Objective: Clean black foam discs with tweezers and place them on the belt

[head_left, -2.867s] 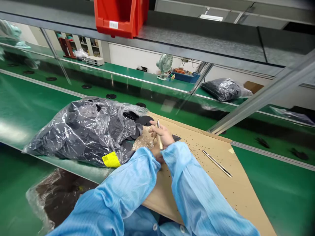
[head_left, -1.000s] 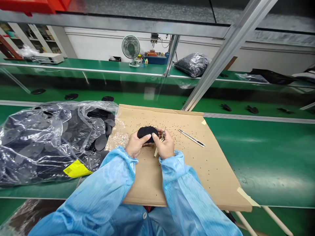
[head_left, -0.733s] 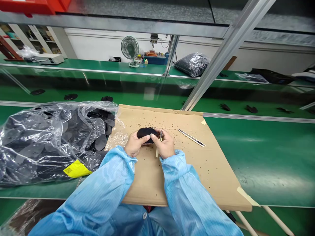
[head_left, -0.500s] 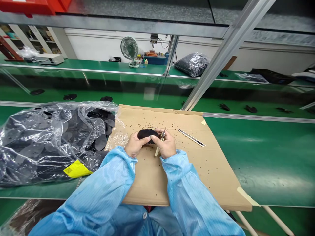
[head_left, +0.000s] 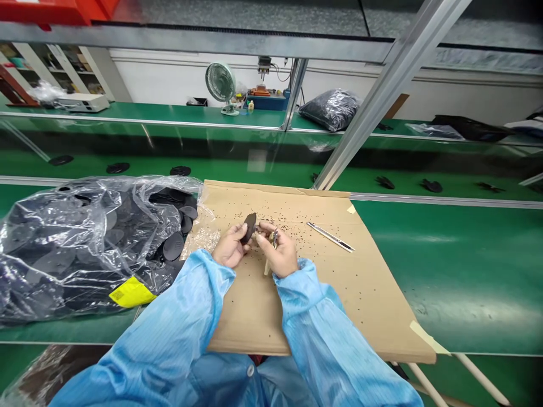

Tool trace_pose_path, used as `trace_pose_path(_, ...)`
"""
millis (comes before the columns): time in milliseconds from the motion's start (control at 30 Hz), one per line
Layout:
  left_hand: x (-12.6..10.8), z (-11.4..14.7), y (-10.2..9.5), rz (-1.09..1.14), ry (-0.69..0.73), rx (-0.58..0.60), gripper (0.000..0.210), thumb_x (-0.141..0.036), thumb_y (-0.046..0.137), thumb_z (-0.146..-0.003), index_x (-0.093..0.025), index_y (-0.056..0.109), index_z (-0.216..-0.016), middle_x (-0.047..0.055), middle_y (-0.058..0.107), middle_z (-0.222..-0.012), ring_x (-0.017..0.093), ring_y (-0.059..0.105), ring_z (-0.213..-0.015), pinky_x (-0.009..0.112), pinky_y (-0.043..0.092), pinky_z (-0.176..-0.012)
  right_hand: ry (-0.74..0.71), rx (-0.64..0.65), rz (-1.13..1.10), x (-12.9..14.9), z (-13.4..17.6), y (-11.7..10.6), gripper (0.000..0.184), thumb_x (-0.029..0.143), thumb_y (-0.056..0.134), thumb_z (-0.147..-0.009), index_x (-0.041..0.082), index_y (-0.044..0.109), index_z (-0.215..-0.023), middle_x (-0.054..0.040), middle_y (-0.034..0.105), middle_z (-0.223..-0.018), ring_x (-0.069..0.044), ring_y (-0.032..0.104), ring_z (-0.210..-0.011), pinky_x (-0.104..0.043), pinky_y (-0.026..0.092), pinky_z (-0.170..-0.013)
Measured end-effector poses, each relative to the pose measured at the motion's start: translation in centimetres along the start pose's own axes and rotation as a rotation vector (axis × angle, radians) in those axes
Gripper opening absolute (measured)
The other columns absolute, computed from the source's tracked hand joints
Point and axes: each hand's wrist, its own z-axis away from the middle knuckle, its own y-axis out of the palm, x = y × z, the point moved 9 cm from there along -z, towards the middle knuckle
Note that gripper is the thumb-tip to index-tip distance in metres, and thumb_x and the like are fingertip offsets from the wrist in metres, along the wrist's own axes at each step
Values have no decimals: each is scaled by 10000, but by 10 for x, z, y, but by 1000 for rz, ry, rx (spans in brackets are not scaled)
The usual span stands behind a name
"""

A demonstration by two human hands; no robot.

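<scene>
I count my two hands (head_left: 280,252), one gripped tool (head_left: 274,239), one slim tool (head_left: 330,236) lying flat, one cardboard sheet (head_left: 250,316), one fan (head_left: 220,82), one yellow label (head_left: 132,291).

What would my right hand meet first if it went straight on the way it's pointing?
Probably the dark disc in your left hand, just past the right hand's fingertips, though exact depth is unclear.

A glossy, crinkled plastic bag (head_left: 97,243) overlaps the left edge of matt cardboard (head_left: 322,311); smooth green counter (head_left: 458,271) shines past its right edge; the disc (head_left: 250,227) looks matt.
</scene>
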Motion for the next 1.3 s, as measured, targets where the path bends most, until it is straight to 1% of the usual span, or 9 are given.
trace_pose_path(200, 5, 2, 5, 45, -90, 43, 80, -153, 602, -830, -125, 559, -892, -5, 529, -667, 50, 489, -482, 129, 361, -378, -184, -42, 218, 22, 4, -1, 128, 278, 598, -829, 205, 640, -925, -76, 683, -942, -204, 645, -878, -353, 524, -796)
trace_pose_path(600, 5, 3, 6, 54, -78, 80, 150, -172, 658, -788, -116, 592, -911, 3, 551, -697, 54, 515, -517, 128, 405, -404, -245, -52, 243, 32, 5, 0, 105, 256, 571, -837, 200, 624, -909, -64, 665, -932, -187, 626, -890, -334, 501, -814)
trace_pose_path(833, -9, 0, -14, 23, 86, -204, 224, -97, 681, -714, -151, 588, -911, 45, 660, -871, 121, 627, -690, 216, 517, -558, -12, -344, 85, -6, -4, -34, 182, 348, 620, -783, 170, 624, -824, -24, 622, -718, -152, 564, -655, -295, 479, -646)
trace_pose_path(933, -35, -13, -17, -144, 220, -328, 299, -58, 658, -689, -163, 590, -960, 67, 674, -974, 169, 652, -841, 303, 546, -740, 23, -404, 49, -13, -6, -40, 194, 360, 619, -770, 168, 620, -800, -12, 601, -681, -138, 533, -609, -275, 462, -600)
trace_pose_path(1033, -90, -37, -15, -388, 419, -458, 338, -56, 665, -668, -165, 616, -984, 63, 670, -1008, 178, 634, -940, 314, 491, -895, -18, -388, 55, -6, -7, -38, 159, 335, 607, -775, 176, 613, -772, -12, 600, -693, -137, 533, -629, -270, 463, -625)
trace_pose_path(1100, -143, -51, 1, -821, 639, -562, 349, -117, 667, -692, -159, 641, -1038, 74, 667, -1019, 203, 621, -973, 330, 464, -935, -33, -365, 59, -1, -8, -35, 143, 320, 596, -779, 180, 606, -755, -11, 598, -691, -137, 534, -635, -271, 462, -640)
trace_pose_path(1167, -177, -73, 25, -1230, 752, -564, 375, -140, 649, -711, -154, 651, -1086, 94, 639, -1098, 228, 602, -1023, 349, 436, -974, -30, -351, 53, 0, -8, -34, 139, 315, 589, -780, 182, 603, -743, -8, 595, -676, -137, 536, -629, -270, 461, -642)
trace_pose_path(1233, -195, -95, 40, -1455, 813, -583, 463, -161, 656, -710, -141, 619, -1171, 128, 558, -1245, 239, 585, -1066, 344, 423, -987, -15, -361, 36, -1, -8, -35, 138, 314, 585, -781, 183, 604, -742, -6, 597, -671, -135, 537, -621, -266, 460, -638)
trace_pose_path(1300, -194, -118, 49, -1555, 774, -584, 518, -182, 671, -705, -144, 590, -1215, 138, 533, -1279, 244, 577, -1088, 339, 420, -985, -2, -397, 17, -2, -7, -38, 135, 313, 583, -780, 184, 604, -743, -4, 597, -670, -133, 538, -619, -260, 459, -635)
